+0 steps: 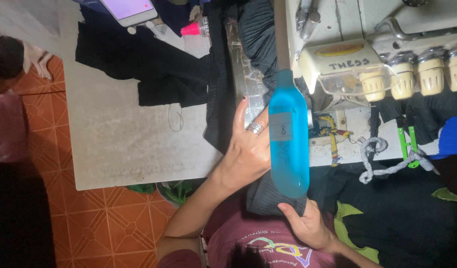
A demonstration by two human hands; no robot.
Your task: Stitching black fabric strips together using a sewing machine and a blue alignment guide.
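the biggest thing here is the pale worktable (119, 144), sitting over an orange tiled floor (114, 223). a cream sewing machine (367, 44) takes up the top right, with a row of knobs along its front edge. black fabric (154, 69) is spread over the far side of the table, and more dark cloth is piled off to the right by some green bits.

in the middle there's a long blue flat template (288, 144) with a small grey label on it, lying along a strip of ribbed black fabric (268, 196) that runs from the person's lap up toward the machine.

the left hand (248, 149), ring on one finger, is laid mostly open and flat against the left edge of the template, pressing on the fabric beside it. the right hand (307, 226) is curled closed around the near end, pinching template and ribbed fabric together.

smaller stuff: a phone (129, 10) at the top edge, a pink cap (191, 29) next to it, green snips (407, 144) and a grey knotted cord (382, 159) to the right.
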